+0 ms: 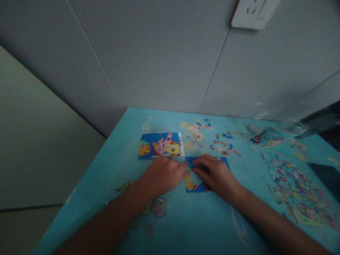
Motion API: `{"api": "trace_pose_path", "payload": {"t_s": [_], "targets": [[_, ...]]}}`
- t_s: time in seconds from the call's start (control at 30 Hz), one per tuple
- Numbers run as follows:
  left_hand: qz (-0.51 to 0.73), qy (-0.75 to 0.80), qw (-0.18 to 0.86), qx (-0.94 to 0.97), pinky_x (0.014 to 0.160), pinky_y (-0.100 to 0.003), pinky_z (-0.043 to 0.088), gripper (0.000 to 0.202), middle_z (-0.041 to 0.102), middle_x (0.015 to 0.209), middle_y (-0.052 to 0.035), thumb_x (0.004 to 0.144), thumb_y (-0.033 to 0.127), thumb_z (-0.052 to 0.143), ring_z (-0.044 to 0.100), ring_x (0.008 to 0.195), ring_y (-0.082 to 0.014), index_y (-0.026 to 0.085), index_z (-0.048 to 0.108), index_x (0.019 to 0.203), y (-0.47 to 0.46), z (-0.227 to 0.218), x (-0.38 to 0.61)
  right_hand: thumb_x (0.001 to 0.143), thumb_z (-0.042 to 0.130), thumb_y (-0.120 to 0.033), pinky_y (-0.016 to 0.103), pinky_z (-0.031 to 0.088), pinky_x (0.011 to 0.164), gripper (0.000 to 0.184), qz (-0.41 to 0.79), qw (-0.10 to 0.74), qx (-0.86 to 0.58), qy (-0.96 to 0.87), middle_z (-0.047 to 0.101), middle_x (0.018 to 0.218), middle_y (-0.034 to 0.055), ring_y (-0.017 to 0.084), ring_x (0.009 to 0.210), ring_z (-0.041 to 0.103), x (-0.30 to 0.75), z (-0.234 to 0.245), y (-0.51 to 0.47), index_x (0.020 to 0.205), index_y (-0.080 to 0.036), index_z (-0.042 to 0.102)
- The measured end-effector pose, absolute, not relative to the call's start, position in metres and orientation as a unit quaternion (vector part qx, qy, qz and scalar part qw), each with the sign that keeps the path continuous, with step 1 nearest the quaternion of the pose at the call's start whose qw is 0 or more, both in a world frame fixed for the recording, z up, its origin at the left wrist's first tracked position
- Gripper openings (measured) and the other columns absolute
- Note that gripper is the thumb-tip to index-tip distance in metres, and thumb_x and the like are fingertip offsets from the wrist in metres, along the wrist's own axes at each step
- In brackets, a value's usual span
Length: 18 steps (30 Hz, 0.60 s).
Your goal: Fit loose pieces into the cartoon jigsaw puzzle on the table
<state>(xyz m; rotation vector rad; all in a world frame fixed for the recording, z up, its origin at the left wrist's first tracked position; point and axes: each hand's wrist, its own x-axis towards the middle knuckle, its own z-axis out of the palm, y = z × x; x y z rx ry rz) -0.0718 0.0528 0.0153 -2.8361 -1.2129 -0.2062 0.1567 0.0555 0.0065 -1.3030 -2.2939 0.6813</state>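
Note:
A partly assembled jigsaw puzzle (191, 186), blue with a yellow figure, lies flat on the table between my hands. My right hand (215, 173) reaches over its upper part, thumb and forefinger pinched close around what looks like a small blue puzzle piece (192, 164). At the puzzle's upper left edge is my left hand (168, 173), its fingers curled and pressed together. What those fingers hold, if anything, is hidden. Just beyond my left hand lies a printed picture card (162, 145) with cartoon figures. My right hand and forearm cover part of the puzzle.
Loose puzzle pieces (225, 143) are scattered behind the puzzle. A large heap of pieces (297, 187) spreads at the right, near a dark flat object (325, 177). Clear plastic packaging (265, 136) stands at the back right. The turquoise printed table (111, 156) meets a grey wall with a socket (253, 14).

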Motion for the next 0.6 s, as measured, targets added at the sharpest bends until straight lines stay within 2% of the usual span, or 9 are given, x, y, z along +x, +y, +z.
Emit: {"api": "trace_pose_path", "payload": {"t_s": [0.6], "targets": [[-0.077,-0.378,0.025,-0.922,0.050,-0.029,0.040,0.016,0.069,0.071,-0.0027,0.097,0.026,0.054,0.066,0.063,-0.0204,0.020,0.068,0.098,0.0536,0.0143,-0.0716,0.094,0.063,-0.026,0.034,0.053,0.083,0.014,0.233,0.207,-0.480,-0.820,0.070,0.103,0.0039,0.019,0.090,0.067,0.1555,0.0061,0.0553,0.106,-0.025,0.070]]}}
